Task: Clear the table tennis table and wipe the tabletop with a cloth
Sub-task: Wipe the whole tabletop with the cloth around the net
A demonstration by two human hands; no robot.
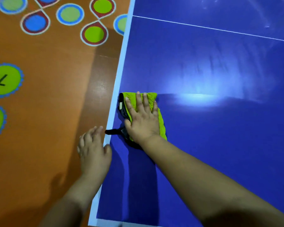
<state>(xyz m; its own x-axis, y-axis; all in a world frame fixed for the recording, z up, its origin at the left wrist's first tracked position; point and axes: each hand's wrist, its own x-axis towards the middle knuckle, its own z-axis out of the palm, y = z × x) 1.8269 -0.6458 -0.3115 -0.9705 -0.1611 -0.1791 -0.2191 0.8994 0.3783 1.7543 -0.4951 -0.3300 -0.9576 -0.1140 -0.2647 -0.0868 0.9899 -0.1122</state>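
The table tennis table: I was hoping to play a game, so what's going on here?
A person is wiping it. Their right hand presses flat on a green cloth lying on the blue tabletop, close to the white side line. The left hand rests at the table's edge, thumb on top, holding nothing. Faint streaks show farther across the surface.

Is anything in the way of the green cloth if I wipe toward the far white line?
Nothing visible. The right hand presses flat on the green cloth near the side edge, and the blue tabletop from there to the white line shows only glare and streaks. The left hand rests at the edge, nearer you.
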